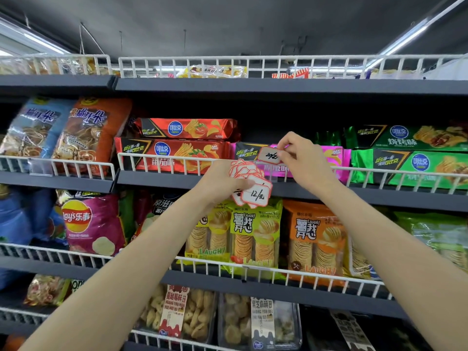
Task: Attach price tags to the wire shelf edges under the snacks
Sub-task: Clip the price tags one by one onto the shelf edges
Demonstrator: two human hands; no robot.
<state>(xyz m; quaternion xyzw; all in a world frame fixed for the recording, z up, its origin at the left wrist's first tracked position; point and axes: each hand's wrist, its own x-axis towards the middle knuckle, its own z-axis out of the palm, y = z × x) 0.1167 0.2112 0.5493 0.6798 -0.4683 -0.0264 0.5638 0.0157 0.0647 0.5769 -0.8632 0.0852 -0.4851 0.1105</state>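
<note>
My left hand (222, 182) grips a fanned stack of red-bordered white price tags (250, 182); the front one reads 12. My right hand (301, 158) pinches a single price tag (269, 155) with handwritten figures. It holds the tag just above the white wire shelf edge (177, 160), in front of the pink snack packs (334, 158). A clear plastic tag holder (274, 174) hangs on the wire rail just below that tag.
Red snack packs (177, 150) lie left of the pink ones and green packs (410, 165) lie right. Chip bags (255, 234) fill the shelf below behind another wire rail (278, 271) with a clear holder. More wire-fronted shelves sit above and below.
</note>
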